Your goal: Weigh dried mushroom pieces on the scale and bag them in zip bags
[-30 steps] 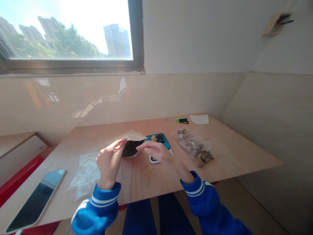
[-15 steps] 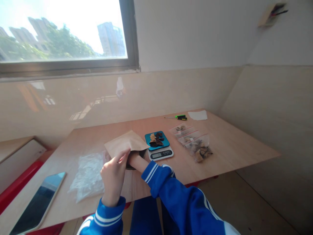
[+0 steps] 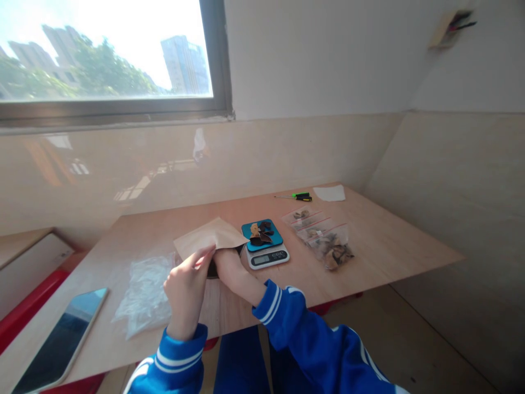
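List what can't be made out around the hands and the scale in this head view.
Head view:
- The right hand: its fingers are hidden behind the kraft paper pouch, so any hold can't be seen.
- The dark bowl: its rim and contents are hidden by the pouch and the right hand.
- The digital scale: its display is too small to read.
- The zip bags: the pieces inside are too small to identify.

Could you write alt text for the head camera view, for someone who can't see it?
The left hand and right hand, in blue striped sleeves, work at a brown kraft-paper pouch on a pale wooden table; a white digital scale with a blue tray stands beside it, near clear plastic bags.
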Demonstrator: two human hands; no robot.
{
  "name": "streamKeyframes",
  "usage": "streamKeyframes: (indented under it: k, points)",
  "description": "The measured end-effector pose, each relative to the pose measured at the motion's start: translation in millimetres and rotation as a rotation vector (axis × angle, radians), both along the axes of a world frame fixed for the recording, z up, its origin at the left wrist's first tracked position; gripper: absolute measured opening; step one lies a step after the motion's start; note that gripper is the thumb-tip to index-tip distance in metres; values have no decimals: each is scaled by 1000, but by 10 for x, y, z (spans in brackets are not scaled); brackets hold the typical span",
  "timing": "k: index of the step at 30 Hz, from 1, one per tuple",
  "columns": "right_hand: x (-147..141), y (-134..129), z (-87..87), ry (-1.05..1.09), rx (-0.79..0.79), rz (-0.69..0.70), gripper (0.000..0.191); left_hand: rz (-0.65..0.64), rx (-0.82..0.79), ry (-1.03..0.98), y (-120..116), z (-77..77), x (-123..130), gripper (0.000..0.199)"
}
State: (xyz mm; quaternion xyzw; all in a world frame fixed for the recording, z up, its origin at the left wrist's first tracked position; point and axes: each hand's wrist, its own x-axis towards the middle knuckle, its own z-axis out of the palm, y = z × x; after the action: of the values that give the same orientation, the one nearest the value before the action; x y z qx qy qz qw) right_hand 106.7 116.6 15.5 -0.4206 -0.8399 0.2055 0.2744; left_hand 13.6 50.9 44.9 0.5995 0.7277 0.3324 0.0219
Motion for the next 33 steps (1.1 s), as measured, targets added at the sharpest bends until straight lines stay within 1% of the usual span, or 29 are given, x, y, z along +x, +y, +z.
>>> streamKeyframes:
  k: [2, 3, 4, 6, 8, 9, 11, 13, 14, 16, 18, 20, 21, 23, 25, 27, 29, 31, 33]
  points:
    - [89, -136, 43, -143, 2, -143, 34, 13, -33, -30, 5, 48, -23, 24]
    - [140, -216, 65, -181, 16, -184, 35, 17, -47, -48, 10, 75, -35, 24]
    - [195, -298, 90, -166, 37, -187, 35, 18, -59, -65, 15, 102, -48, 24]
    - [331, -457, 149, -48, 79, -164, 34, 22, -74, -86, 28, 144, -73, 23]
    - [514, -583, 219, 136, 92, -131, 28, 27, -74, -100, 40, 166, -94, 23]
    - [628, -626, 249, 232, 75, -107, 25, 29, -71, -107, 45, 170, -104, 23]
    - [892, -661, 279, 383, -9, -60, 23, 32, -59, -117, 53, 166, -121, 23]
    - [1183, -620, 234, 480, -112, -42, 25, 39, -44, -122, 57, 156, -136, 23]
    - [1325, -572, 179, 502, -142, -67, 25, 44, -39, -122, 57, 152, -141, 23]
    - [1575, -435, 13, 477, -122, -191, 25, 49, -35, -120, 55, 147, -148, 24]
    - [1747, -272, -193, 396, -31, -378, 23, 45, -37, -115, 51, 146, -146, 24]
    - [1827, -121, -386, 293, 77, -533, 22, 36, -39, -109, 45, 150, -139, 24]
    - [1836, -58, -465, 251, 118, -581, 22, 32, -39, -108, 41, 153, -135, 23]
    - [1815, 32, -572, 201, 163, -622, 22, 28, -40, -109, 31, 157, -131, 23]
    - [1783, 68, -615, 186, 170, -619, 21, 26, -42, -114, 23, 158, -137, 22]
    - [1776, 51, -608, 174, 182, -597, 21, 28, -44, -121, 19, 152, -155, 21]
    - [1800, -22, -566, 175, 216, -567, 25, 32, -39, -119, 20, 141, -175, 22]
    - [1830, -160, -495, 201, 247, -536, 28, 33, -29, -107, 21, 127, -187, 23]
    - [1825, -366, -389, 253, 221, -479, 25, 34, -22, -98, 12, 114, -185, 24]
